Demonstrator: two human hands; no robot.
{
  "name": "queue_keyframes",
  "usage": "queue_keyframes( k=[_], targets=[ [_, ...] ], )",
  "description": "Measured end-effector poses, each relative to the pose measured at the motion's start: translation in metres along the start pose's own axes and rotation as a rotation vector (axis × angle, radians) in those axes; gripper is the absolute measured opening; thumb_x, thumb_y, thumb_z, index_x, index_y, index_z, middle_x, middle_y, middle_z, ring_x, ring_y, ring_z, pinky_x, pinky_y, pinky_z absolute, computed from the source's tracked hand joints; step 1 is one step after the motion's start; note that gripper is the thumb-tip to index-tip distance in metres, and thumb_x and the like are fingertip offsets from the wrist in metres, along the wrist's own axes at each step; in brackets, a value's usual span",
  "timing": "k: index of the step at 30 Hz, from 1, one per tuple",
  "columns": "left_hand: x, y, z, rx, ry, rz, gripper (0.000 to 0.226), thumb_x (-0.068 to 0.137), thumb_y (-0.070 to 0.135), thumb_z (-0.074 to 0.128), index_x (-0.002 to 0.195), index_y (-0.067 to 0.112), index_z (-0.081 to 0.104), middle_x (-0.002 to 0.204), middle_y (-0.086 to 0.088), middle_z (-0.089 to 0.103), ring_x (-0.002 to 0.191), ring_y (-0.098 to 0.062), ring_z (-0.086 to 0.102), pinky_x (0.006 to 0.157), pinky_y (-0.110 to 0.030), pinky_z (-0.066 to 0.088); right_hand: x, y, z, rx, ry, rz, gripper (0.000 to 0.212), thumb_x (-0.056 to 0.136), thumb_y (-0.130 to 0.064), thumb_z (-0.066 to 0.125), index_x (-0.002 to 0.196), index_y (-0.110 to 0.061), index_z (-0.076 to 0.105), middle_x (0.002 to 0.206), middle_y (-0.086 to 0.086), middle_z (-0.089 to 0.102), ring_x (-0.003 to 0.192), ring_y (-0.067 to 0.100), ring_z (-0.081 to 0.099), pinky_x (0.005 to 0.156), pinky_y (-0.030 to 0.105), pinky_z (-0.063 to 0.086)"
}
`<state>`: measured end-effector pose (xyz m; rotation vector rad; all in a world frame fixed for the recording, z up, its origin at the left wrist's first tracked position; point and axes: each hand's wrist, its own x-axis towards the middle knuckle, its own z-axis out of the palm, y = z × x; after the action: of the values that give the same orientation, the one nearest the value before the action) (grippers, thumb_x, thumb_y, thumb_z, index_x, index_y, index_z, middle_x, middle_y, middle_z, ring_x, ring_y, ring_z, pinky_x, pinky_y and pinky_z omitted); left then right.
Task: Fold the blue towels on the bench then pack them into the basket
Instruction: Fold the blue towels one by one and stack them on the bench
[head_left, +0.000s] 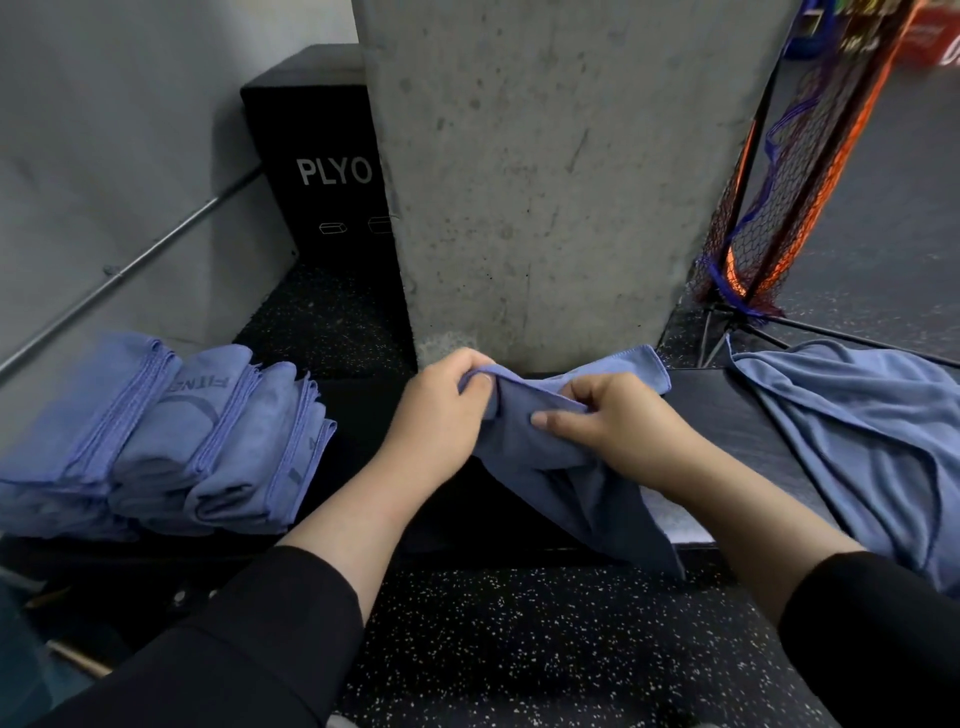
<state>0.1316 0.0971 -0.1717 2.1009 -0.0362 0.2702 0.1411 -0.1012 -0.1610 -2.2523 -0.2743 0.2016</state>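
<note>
I took the job to be well under way but far from finished. To the left of the concrete pillar (545, 182), on the black bench (727, 410), a row of folded towels (161, 436) sat stacked and leaning against one another, several of them, though I could not count them exactly. To the right of the pillar an unfolded towel (872, 441) lay spread and rumpled, draping over the bench's front edge. No basket showed anywhere, so none of the packing looked begun.

Directly in front of the pillar's base I held the towel in hand (540, 447). My left hand (441, 415) had its fingers curled round the bunched upper edge; my right hand (608, 421) pinched a fold just beside it, the forefinger stretched along the cloth. The towel was crumpled, not flat. Its long axis ran roughly from the far corner, up near the pillar's right side, down and toward me, its loose tail hanging off the bench's front edge toward the speckled floor (519, 649).
</note>
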Motion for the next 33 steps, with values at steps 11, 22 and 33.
queue_keyframes(
  k=[11, 22, 33],
  targets=[
    [0.018, -0.033, -0.023, 0.234, 0.169, -0.246, 0.035, 0.101, 0.028, 0.052, 0.076, 0.004, 0.051, 0.061, -0.004, 0.05, 0.057, -0.022, 0.047, 0.054, -0.034, 0.032, 0.01, 0.037, -0.042, -0.351, 0.025, 0.319, 0.044, 0.098, -0.045, 0.054, 0.067, -0.014, 0.056, 0.054, 0.007, 0.063, 0.038, 0.025, 0.051, 0.048, 0.03, 0.043],
    [0.064, -0.012, 0.007, -0.671, 0.323, -0.307, 0.025, 0.107, 0.02, 0.042, 0.106, 0.027, 0.066, 0.11, -0.002, 0.073, 0.109, -0.02, 0.07, 0.089, -0.037, 0.057, 0.051, 0.017, -0.037, 0.855, 0.517, 0.072, 0.029, 0.091, 0.008, 0.052, 0.1, -0.015, 0.067, 0.108, 0.012, 0.07, 0.099, 0.026, 0.07, 0.086, 0.04, 0.06],
    [0.063, 0.003, -0.008, -0.496, 0.504, 0.045, 0.037, 0.099, 0.018, 0.045, 0.093, 0.045, 0.069, 0.076, 0.031, 0.061, 0.076, 0.007, 0.052, 0.084, -0.037, 0.048, 0.05, 0.032, -0.053, 0.709, 0.658, -0.023, 0.037, 0.09, 0.005, 0.053, 0.116, -0.013, 0.071, 0.11, 0.001, 0.074, 0.105, 0.017, 0.071, 0.09, 0.035, 0.059]
  ],
)
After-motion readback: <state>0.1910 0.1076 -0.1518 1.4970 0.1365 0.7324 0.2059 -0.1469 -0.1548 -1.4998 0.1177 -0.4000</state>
